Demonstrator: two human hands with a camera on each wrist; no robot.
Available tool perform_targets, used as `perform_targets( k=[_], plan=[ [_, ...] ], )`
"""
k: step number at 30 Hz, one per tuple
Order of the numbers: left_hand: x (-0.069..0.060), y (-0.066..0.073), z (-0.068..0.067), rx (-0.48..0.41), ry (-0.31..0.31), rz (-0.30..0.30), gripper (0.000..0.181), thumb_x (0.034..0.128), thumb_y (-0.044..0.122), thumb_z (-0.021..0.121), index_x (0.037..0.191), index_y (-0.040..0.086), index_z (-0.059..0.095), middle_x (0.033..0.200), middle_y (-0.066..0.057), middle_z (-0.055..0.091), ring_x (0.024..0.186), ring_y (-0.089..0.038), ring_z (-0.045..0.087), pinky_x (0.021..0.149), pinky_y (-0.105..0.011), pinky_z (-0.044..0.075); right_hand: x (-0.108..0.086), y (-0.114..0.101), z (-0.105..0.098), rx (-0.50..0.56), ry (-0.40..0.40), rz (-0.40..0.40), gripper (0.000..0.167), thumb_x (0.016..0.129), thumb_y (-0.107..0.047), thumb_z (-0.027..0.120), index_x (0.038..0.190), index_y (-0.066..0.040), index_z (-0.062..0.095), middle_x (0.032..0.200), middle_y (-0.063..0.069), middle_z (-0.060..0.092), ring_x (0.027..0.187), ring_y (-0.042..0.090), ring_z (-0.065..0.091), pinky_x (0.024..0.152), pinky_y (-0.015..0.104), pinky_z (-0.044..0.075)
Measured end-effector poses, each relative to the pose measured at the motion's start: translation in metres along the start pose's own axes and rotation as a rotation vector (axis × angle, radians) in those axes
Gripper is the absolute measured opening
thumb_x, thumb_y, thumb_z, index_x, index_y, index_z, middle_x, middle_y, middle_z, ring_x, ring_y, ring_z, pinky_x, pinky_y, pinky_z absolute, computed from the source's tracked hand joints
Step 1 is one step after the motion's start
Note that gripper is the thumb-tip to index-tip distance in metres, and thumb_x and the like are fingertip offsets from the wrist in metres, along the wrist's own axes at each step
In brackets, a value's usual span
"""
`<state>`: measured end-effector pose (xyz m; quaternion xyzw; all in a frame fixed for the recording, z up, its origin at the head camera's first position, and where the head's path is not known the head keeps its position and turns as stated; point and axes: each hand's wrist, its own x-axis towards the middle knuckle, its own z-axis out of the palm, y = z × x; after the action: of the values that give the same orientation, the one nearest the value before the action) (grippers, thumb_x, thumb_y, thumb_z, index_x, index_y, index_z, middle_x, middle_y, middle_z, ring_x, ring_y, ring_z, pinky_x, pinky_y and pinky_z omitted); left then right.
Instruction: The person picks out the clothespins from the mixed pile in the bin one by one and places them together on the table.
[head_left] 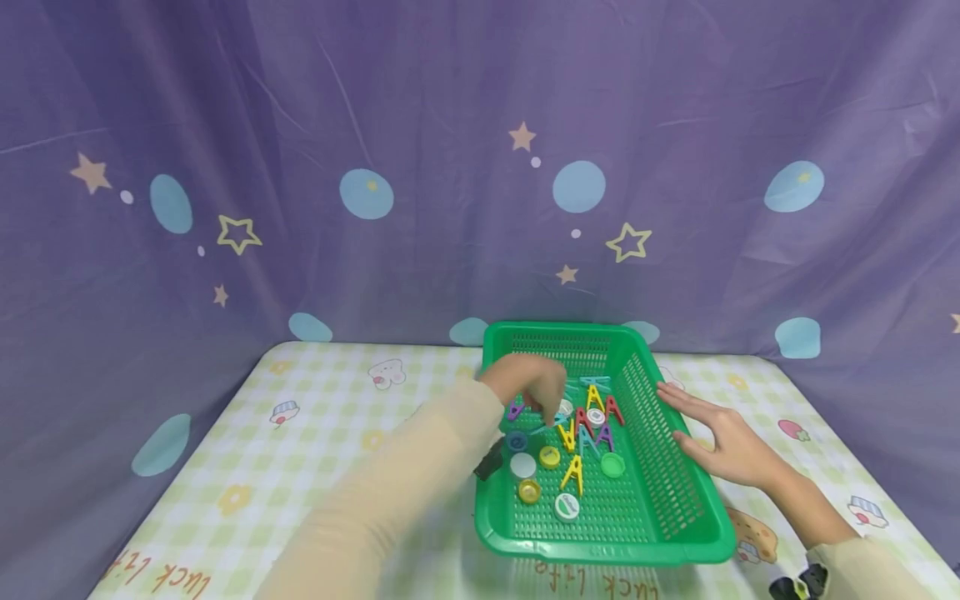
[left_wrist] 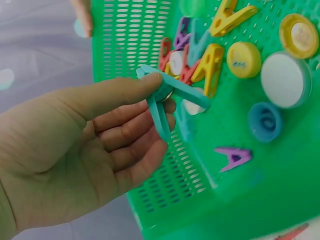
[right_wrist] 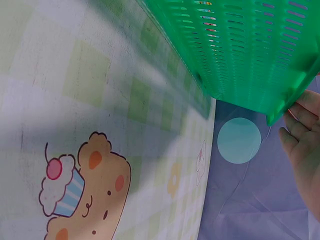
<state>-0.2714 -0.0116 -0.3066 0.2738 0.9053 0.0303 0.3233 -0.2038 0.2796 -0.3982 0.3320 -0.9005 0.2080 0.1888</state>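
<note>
In the left wrist view, my left hand (left_wrist: 110,135) pinches a teal clothespin (left_wrist: 162,95) between thumb and fingers, above the inside of a green plastic basket (head_left: 600,550). In the head view that hand (head_left: 534,382) reaches over the basket's left side. My right hand (head_left: 731,442) rests its extended fingers on the basket's right rim, also seen by the right wrist camera. Below the left hand lie a purple clothespin (left_wrist: 235,157), a blue bottle cap (left_wrist: 265,121), a white cap (left_wrist: 286,80) and a yellow cap (left_wrist: 244,59).
More clothespins, such as a yellow one (head_left: 573,475), and a green cap (head_left: 612,465) and a white cap (head_left: 566,507) lie on the basket floor. The basket stands on a checked tablecloth (head_left: 315,467) before a purple curtain (head_left: 450,100).
</note>
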Motion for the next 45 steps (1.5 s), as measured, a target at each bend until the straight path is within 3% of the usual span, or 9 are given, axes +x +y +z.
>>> perform_targets(
  k=[5,9,13,18,27,30,36,41,45],
  plan=[
    [-0.017,-0.013,-0.013,-0.031,-0.005,0.105,0.034,0.0889,0.017,0.069,0.059,0.016,0.053,0.055,0.005,0.045,0.051,-0.007,0.036,0.056,-0.02,0.041,0.001,0.001,0.0,-0.007,0.008,-0.006,0.057,0.083,-0.009,0.067,0.138,-0.005,0.05,0.141,0.019,0.052,0.14,-0.009,0.026,0.104,-0.006,0.014],
    [-0.032,-0.028,-0.018,-0.124,0.055,0.173,0.029,0.0887,0.018,0.069,0.063,0.015,0.057,0.058,0.005,0.047,0.054,-0.008,0.039,0.065,-0.027,0.047,0.001,0.0,-0.001,-0.008,0.016,-0.013,0.058,0.083,-0.009,0.067,0.138,-0.005,0.05,0.142,0.017,0.053,0.14,-0.009,0.027,0.104,-0.006,0.014],
    [-0.047,-0.046,-0.019,-0.293,0.108,0.185,0.007,0.0871,0.015,0.071,0.086,0.009,0.068,0.076,0.003,0.062,0.069,-0.01,0.058,0.079,-0.03,0.057,0.002,-0.001,-0.002,0.002,0.024,-0.02,0.057,0.084,-0.009,0.067,0.139,-0.006,0.05,0.143,0.015,0.052,0.139,-0.008,0.028,0.103,-0.006,0.015],
    [-0.062,-0.076,-0.014,-0.419,0.171,0.194,0.017,0.0873,0.018,0.07,0.1,0.007,0.068,0.088,0.0,0.067,0.083,-0.012,0.066,0.081,-0.027,0.058,0.002,0.0,-0.001,0.0,0.013,-0.018,0.057,0.084,-0.009,0.066,0.139,-0.005,0.05,0.142,0.016,0.052,0.14,-0.008,0.028,0.104,-0.005,0.015],
    [-0.077,-0.132,0.008,-0.641,0.276,0.091,0.033,0.0867,0.023,0.07,0.114,0.006,0.066,0.107,-0.004,0.07,0.094,-0.014,0.067,0.093,-0.033,0.056,0.001,0.003,0.0,-0.017,-0.001,0.003,0.057,0.084,-0.01,0.067,0.139,-0.006,0.05,0.142,0.017,0.052,0.141,-0.007,0.027,0.104,-0.005,0.014],
    [-0.077,-0.151,0.021,-0.707,0.308,0.056,0.035,0.0875,0.023,0.069,0.117,0.005,0.065,0.111,-0.006,0.07,0.096,-0.014,0.067,0.095,-0.034,0.055,0.001,0.003,0.0,-0.011,-0.001,-0.001,0.057,0.084,-0.01,0.066,0.139,-0.006,0.05,0.142,0.017,0.052,0.141,-0.008,0.026,0.104,-0.005,0.014],
    [-0.07,-0.188,0.052,-0.799,0.4,-0.012,0.039,0.0876,0.022,0.069,0.118,-0.001,0.063,0.106,-0.008,0.07,0.091,-0.013,0.067,0.093,-0.033,0.056,0.001,0.002,0.001,-0.001,-0.007,-0.001,0.057,0.084,-0.009,0.066,0.139,-0.005,0.05,0.142,0.019,0.052,0.14,-0.009,0.025,0.105,-0.005,0.015],
    [-0.063,-0.206,0.074,-0.849,0.463,-0.066,0.042,0.0874,0.021,0.07,0.118,-0.007,0.062,0.111,-0.014,0.065,0.085,-0.01,0.067,0.085,-0.029,0.058,0.001,0.001,0.0,-0.004,-0.007,0.004,0.056,0.084,-0.009,0.066,0.138,-0.005,0.05,0.142,0.019,0.052,0.14,-0.009,0.026,0.105,-0.005,0.015],
    [-0.058,-0.213,0.087,-0.861,0.475,-0.101,0.041,0.0887,0.02,0.068,0.118,-0.008,0.062,0.1,-0.011,0.066,0.076,-0.007,0.063,0.078,-0.025,0.057,0.0,0.0,0.0,-0.004,-0.007,0.011,0.056,0.084,-0.009,0.066,0.138,-0.005,0.05,0.142,0.018,0.052,0.14,-0.009,0.026,0.104,-0.005,0.014]
  ],
)
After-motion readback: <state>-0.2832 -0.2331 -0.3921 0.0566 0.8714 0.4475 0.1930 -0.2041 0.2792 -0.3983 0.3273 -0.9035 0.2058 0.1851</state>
